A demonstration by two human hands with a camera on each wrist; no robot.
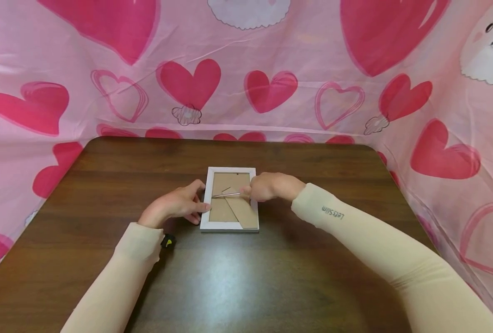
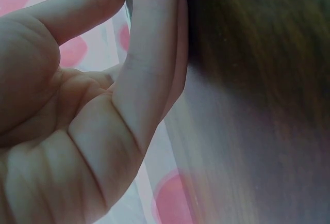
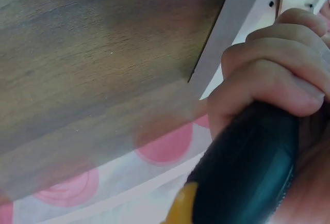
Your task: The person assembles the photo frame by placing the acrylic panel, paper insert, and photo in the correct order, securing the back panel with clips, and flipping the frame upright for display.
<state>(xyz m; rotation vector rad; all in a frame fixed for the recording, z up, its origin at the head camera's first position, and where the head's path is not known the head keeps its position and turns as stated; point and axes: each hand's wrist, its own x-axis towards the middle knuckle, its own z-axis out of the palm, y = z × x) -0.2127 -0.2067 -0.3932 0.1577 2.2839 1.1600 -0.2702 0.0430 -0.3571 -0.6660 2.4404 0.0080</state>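
Note:
A white picture frame (image 1: 230, 225) lies on the table with its brown backing board (image 1: 223, 215) and folded stand flap (image 1: 246, 215) facing up. My left hand (image 1: 184, 202) holds its left side, thumb on the top face and the other fingers along the outer edge. In my right hand (image 1: 267, 186) is a screwdriver (image 3: 247, 167) with a black and yellow handle, gripped by curled fingers. Its thin metal shaft reaches left across the backing, the tip at the frame's inner left edge. The head view hides the handle behind the hand.
The frame rests near the middle of a dark brown wooden table (image 1: 292, 277). Pink cloth (image 1: 230, 106) printed with hearts hangs behind the table and along its sides. A small black and yellow item (image 1: 168, 241) shows beside my left wrist.

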